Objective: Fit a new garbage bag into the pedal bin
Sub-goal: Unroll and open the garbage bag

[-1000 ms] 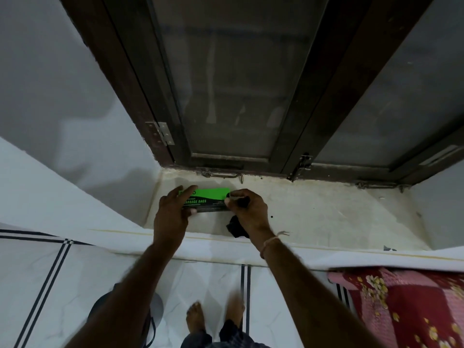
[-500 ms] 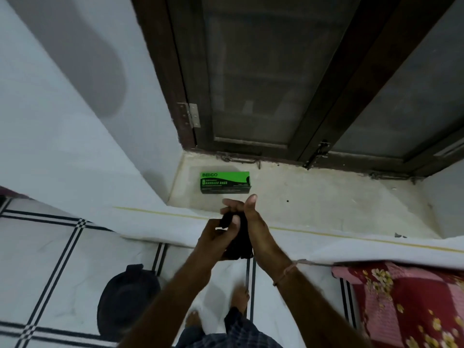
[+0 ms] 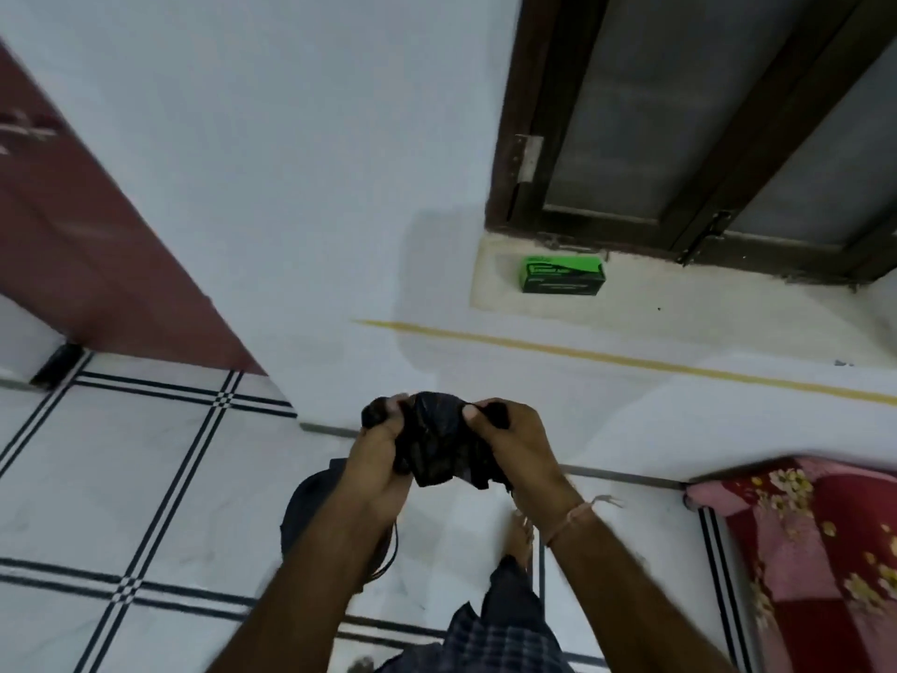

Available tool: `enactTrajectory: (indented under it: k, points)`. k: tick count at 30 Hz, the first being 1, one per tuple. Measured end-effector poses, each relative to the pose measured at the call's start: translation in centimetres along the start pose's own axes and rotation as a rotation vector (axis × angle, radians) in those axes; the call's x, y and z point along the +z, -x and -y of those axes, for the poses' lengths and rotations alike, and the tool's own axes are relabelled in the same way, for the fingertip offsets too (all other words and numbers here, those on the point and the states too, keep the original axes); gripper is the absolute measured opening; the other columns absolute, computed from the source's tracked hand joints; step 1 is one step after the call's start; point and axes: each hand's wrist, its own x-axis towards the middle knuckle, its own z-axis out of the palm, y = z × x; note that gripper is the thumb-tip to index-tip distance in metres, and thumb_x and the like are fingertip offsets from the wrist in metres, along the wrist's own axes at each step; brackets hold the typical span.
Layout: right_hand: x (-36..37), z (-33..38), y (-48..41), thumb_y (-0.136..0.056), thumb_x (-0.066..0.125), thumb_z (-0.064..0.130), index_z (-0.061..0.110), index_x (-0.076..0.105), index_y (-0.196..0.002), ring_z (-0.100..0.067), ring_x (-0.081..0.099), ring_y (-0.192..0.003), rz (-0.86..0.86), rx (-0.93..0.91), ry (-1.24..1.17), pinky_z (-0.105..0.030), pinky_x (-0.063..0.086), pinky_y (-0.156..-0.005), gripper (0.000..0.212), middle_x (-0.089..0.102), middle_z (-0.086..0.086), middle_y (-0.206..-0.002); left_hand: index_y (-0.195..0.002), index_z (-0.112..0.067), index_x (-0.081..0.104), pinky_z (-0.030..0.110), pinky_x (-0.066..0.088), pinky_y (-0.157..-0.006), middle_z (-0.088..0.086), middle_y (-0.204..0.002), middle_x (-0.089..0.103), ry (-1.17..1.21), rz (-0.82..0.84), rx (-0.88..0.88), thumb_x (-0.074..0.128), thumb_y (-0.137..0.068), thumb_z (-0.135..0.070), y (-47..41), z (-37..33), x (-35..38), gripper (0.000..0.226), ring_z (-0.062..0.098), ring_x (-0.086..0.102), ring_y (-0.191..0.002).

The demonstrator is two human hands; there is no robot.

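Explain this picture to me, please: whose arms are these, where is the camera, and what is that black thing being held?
There is no machine here. A person wears a camera on the head, looking forward and down, so you see their own two arms. The left hand and right hand both grip a crumpled black garbage bag, apparently spreading it open. Below the left arm, partly hidden, stands the dark pedal bin on the white tiled floor. Farther off, a green box of garbage bags sits on the sill under the dark-framed window. A red flowered cloth lies at the right edge.
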Motion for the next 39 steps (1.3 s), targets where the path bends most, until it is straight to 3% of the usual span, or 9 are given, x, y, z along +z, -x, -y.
enactTrajectory:
  k: [3,6,11,16,20,23,26,30,39]
  points:
    - [4.4,0.2,4.6,-0.093,0.073,0.025,0.001,0.075,-0.089,-0.030,0.071,-0.069,0.030,0.034,-0.036,-0.033,0.054,-0.053,0.024,0.074,-0.016,-0.077,-0.118,-0.004,0.073,0.039,0.061,-0.080,0.019,-0.112,0.077,-0.302,0.152,0.058,0.064,-0.098,-0.039,5.5,-0.8,-5.4,0.042,0.031,0.076,-0.101]
    - [7.7,1.5,8.8,-0.092,0.075,0.029,0.003,0.075,-0.092,-0.019,0.063,-0.056,0.097,0.042,-0.012,-0.023,0.042,-0.041,0.026,0.070,-0.007,-0.070,-0.115,-0.003,0.072,0.035,0.064,-0.065,0.021,-0.108,0.078,-0.312,0.007,0.088,0.066,-0.097,-0.028,8.6,-0.9,-10.3,0.031,0.029,0.078,-0.092]
    - [10.5,1.4,13.8,-0.092,0.075,0.023,0.000,0.074,-0.104,-0.024,0.076,-0.083,0.178,0.106,-0.105,-0.031,0.063,-0.065,0.026,0.078,-0.020,-0.098,-0.122,0.000,0.069,0.035,0.063,-0.066,0.024,-0.115,0.075,0.041,-0.048,-0.028,0.052,-0.105,-0.035,12.0,-1.2,-16.0,0.043,0.028,0.078,-0.091]
    - [12.9,0.0,18.3,-0.093,0.074,0.017,-0.001,0.075,-0.099,-0.030,0.076,-0.091,0.214,0.031,-0.066,-0.035,0.062,-0.082,0.019,0.078,-0.021,-0.100,-0.105,-0.011,0.077,0.047,0.060,-0.092,0.014,-0.104,0.079,-0.509,0.021,0.133,0.074,-0.083,-0.049,16.6,1.0,-19.7,0.044,0.032,0.074,-0.106]
    - [13.7,-2.0,22.9,-0.092,0.072,0.007,0.002,0.076,-0.112,-0.028,0.076,-0.100,0.296,0.102,-0.197,-0.035,0.062,-0.086,0.020,0.079,-0.015,-0.107,-0.116,-0.005,0.070,0.042,0.064,-0.076,0.016,-0.106,0.079,-0.097,-0.083,0.029,0.056,-0.104,-0.023,19.6,3.6,-22.9,0.026,0.028,0.078,-0.095]
    - [15.3,-2.9,26.5,-0.094,0.070,0.007,-0.004,0.074,-0.110,-0.025,0.077,-0.089,0.249,0.141,-0.273,-0.029,0.061,-0.072,0.020,0.078,-0.021,-0.106,-0.123,-0.002,0.069,0.048,0.061,-0.086,0.023,-0.120,0.073,0.014,-0.095,0.059,0.053,-0.103,-0.026,21.5,4.6,-24.4,0.034,0.036,0.074,-0.105]
    - [16.9,-2.8,29.4,-0.097,0.068,0.013,-0.002,0.073,-0.113,-0.025,0.078,-0.091,0.227,0.151,-0.316,-0.027,0.060,-0.071,0.023,0.078,-0.020,-0.107,-0.125,-0.003,0.068,0.043,0.062,-0.083,0.020,-0.121,0.074,0.006,-0.042,0.075,0.053,-0.098,-0.050,23.5,4.4,-25.6,0.056,0.034,0.073,-0.110]
    - [19.0,-2.4,31.5,-0.096,0.068,0.016,0.004,0.074,-0.106,-0.019,0.076,-0.084,0.276,0.147,-0.294,-0.026,0.060,-0.071,0.016,0.079,-0.011,-0.094,-0.123,0.001,0.069,0.044,0.061,-0.080,0.024,-0.118,0.074,-0.014,-0.057,0.128,0.073,-0.086,-0.036,24.1,3.0,-27.9,0.052,0.038,0.074,-0.105]
    - [28.9,0.2,31.7,-0.095,0.071,0.021,0.011,0.065,-0.075,-0.021,0.067,-0.073,0.157,0.001,-0.292,-0.035,0.060,-0.071,0.023,0.070,-0.012,-0.079,-0.120,-0.003,0.070,0.024,0.057,-0.052,0.014,-0.093,0.080,0.059,0.031,0.079,0.052,-0.103,-0.037,23.7,-2.6,-35.4,0.042,0.020,0.077,-0.070]
